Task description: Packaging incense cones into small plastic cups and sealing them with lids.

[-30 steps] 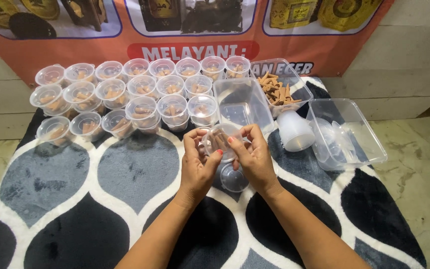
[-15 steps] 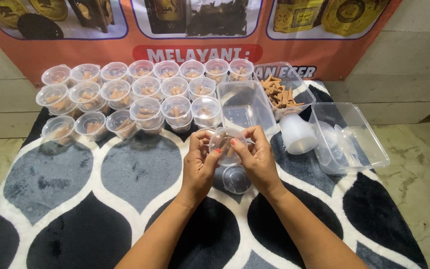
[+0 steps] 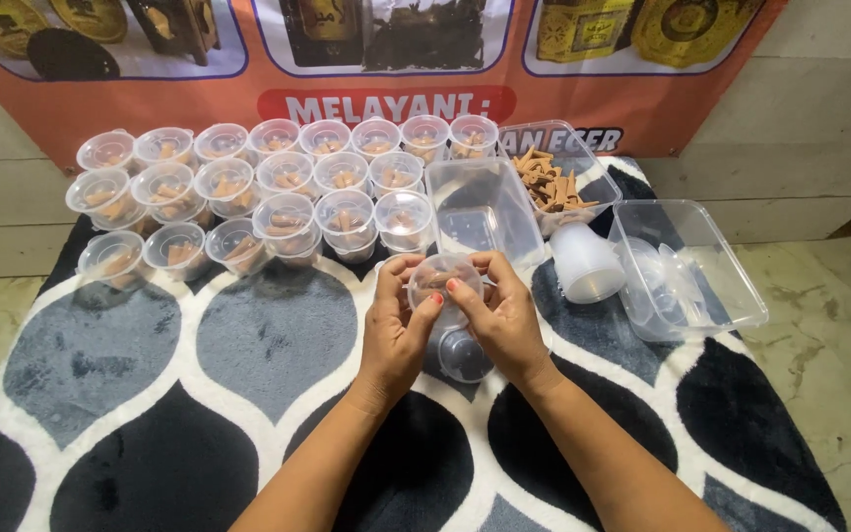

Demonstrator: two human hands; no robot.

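Both of my hands grip one small clear plastic cup [image 3: 442,279] with a lid and brown pieces inside, held above the patterned rug. My left hand [image 3: 396,330] holds its left side with the thumb on the rim. My right hand [image 3: 502,320] presses on the right side of the lid. Just beneath my hands a small clear cup [image 3: 465,355] lies on the rug. Several lidded cups filled with brown pieces [image 3: 288,187] stand in rows at the back left.
An empty clear rectangular tub [image 3: 480,212] sits behind my hands. A tub of brown pieces [image 3: 554,182] is behind it. A stack of white cups [image 3: 585,264] lies beside a tub of clear lids [image 3: 687,266] at the right. An orange banner [image 3: 386,59] hangs on the wall.
My hands stay closed around the same cup, with small shifts of the fingers on its lid. The view has shifted slightly.
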